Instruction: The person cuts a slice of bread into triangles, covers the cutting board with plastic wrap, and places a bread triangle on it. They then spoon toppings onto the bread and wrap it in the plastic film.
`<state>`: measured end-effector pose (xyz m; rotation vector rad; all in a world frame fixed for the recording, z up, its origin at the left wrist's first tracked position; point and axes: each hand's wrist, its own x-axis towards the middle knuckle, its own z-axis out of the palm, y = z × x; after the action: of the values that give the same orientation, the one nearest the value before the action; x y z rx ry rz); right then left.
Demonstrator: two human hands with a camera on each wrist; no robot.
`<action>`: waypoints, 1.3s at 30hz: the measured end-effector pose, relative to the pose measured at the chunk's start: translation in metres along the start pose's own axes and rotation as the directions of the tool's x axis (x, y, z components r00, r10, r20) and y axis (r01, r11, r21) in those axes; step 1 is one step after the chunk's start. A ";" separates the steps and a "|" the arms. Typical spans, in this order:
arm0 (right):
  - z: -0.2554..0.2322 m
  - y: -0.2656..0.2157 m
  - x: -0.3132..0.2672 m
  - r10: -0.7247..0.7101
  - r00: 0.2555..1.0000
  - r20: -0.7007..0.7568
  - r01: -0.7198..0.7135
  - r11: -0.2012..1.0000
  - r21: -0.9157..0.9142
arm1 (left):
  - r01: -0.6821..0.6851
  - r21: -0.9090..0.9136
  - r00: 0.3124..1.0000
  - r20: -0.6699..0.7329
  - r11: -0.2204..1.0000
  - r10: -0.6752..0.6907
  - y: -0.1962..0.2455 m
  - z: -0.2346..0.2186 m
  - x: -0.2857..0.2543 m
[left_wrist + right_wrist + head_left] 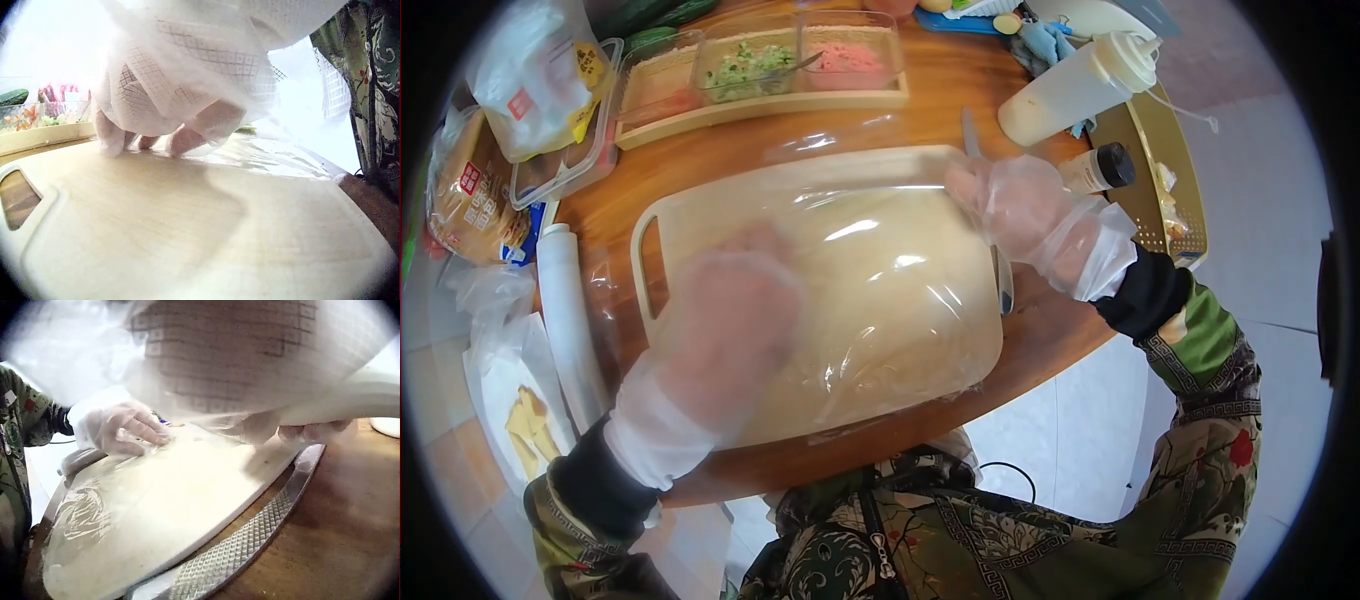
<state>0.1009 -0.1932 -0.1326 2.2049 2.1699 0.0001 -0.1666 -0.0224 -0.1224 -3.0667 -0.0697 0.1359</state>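
Observation:
Clear plastic wrap (850,300) lies wrinkled and shiny over a pale cutting board (647,240). My left hand (735,300), in a thin clear glove, is blurred over the board's left half. Its fingertips (181,140) point down onto the board's surface in the left wrist view. At the board's far right corner is my gloved right hand (1040,215), its fingertips (259,428) right at the board's edge. Whether they pinch the wrap I cannot tell. A knife (237,544) with a textured metal handle lies along the right edge, partly hidden by my right hand in the head view.
Behind the board stands a wooden tray (770,113) with clear boxes of chopped food. Left are a wrap roll (568,300), bagged bread (475,195) and a plastic container (565,185). Right are a squeeze bottle (1070,90), a black-capped jar (1100,168) and a perforated yellow bin (1190,215).

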 end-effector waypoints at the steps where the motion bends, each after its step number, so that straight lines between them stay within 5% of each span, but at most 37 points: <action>1: 0.000 0.000 -0.001 0.007 1.000 -0.003 -0.007 1.000 0.001 | 0.008 -0.007 1.000 0.004 1.000 -0.008 0.000 0.000 -0.001; 21: -0.003 0.002 -0.025 0.104 0.995 0.015 -0.104 0.994 0.017 | 0.082 -0.005 0.996 -0.031 0.997 -0.082 0.001 0.011 0.000; 32: -0.004 0.000 -0.041 0.055 0.998 -0.042 -0.056 0.998 -0.036 | -0.105 -0.118 0.921 -0.385 0.988 0.052 -0.010 0.029 -0.006; 39: 0.010 0.011 -0.052 0.171 0.984 -0.049 -0.173 0.984 -0.048 | -0.106 -0.054 0.909 -0.410 0.993 0.075 -0.014 0.035 -0.008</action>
<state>0.1114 -0.2452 -0.1401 2.3771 1.9680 0.1128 -0.1784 -0.0068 -0.1559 -3.0984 0.0938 -0.5146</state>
